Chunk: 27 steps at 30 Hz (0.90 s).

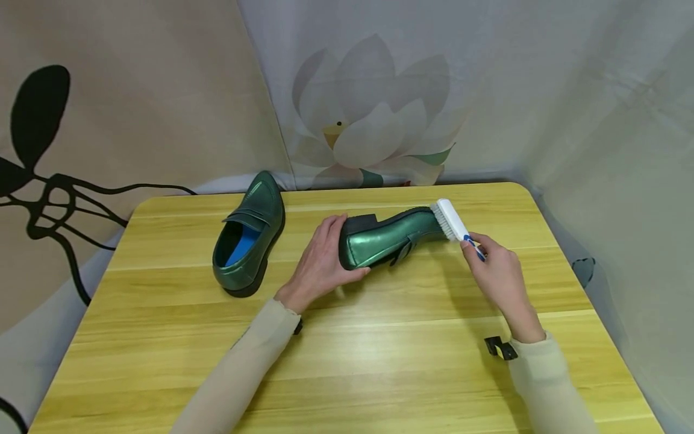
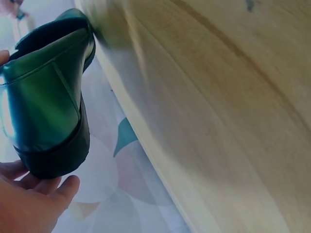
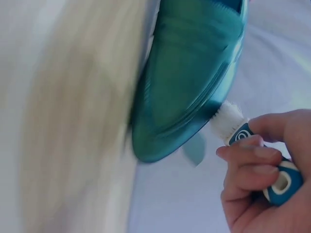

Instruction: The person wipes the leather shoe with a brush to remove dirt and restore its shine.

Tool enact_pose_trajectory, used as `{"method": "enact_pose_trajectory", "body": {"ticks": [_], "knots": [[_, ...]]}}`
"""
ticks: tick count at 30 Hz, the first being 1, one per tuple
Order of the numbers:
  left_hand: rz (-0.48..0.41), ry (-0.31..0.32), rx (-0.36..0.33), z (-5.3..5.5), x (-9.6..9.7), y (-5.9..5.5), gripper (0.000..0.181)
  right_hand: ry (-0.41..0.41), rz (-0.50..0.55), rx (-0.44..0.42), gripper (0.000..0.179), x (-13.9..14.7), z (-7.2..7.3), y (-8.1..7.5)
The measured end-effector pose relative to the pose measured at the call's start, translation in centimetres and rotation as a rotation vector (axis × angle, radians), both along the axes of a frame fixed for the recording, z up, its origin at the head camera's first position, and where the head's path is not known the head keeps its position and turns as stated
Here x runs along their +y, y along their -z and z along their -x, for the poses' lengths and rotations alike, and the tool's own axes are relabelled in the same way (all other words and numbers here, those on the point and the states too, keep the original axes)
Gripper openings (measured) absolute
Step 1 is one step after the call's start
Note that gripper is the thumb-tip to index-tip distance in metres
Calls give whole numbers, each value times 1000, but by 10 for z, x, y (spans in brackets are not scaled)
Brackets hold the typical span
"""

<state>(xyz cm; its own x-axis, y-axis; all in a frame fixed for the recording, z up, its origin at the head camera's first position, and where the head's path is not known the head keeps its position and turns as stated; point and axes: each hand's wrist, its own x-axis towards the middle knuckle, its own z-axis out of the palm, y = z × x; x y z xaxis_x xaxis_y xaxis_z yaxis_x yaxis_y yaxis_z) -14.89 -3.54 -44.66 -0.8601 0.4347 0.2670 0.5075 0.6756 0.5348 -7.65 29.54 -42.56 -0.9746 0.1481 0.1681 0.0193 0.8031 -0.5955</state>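
Note:
A shiny green loafer (image 1: 385, 241) lies on its side, its dark sole facing away and its toe to the right. My left hand (image 1: 326, 258) grips it round the heel, thumb on the near side. In the left wrist view the fingers curl under the loafer's black heel (image 2: 58, 155). My right hand (image 1: 497, 271) holds a white and blue scrub brush (image 1: 451, 218) by its handle. The white bristles (image 3: 227, 120) meet the loafer's side near the toe in the right wrist view. The matching green loafer (image 1: 252, 235), with a blue insole, stands upright to the left.
The wooden table (image 1: 347, 361) runs back to a pale curtain (image 1: 488, 90) printed with a lotus flower. A black plant shape (image 1: 43, 120) shows on the left cloth. Black wrist mounts (image 1: 500, 348) sit by the sleeves.

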Motion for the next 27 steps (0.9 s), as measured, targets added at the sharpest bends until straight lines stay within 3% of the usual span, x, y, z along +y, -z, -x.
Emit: {"method": "enact_pose_trajectory", "body": {"ticks": [5, 9, 20, 24, 27], "knots": [[-7, -10, -24, 0, -1, 1, 111, 45, 22, -91, 51, 23, -1, 12], [-15, -9, -24, -1, -1, 1, 110, 48, 25, -94, 51, 23, 0, 12], [-24, -14, -25, -1, 2, -1, 109, -80, -51, 137, 40, -27, 2, -1], [-27, -14, -23, -1, 4, -1, 108, -171, -62, 183, 38, -39, 0, -2], [-26, -19, -28, -2, 4, -1, 108, -187, -60, 196, 37, -42, 0, -1]]}}
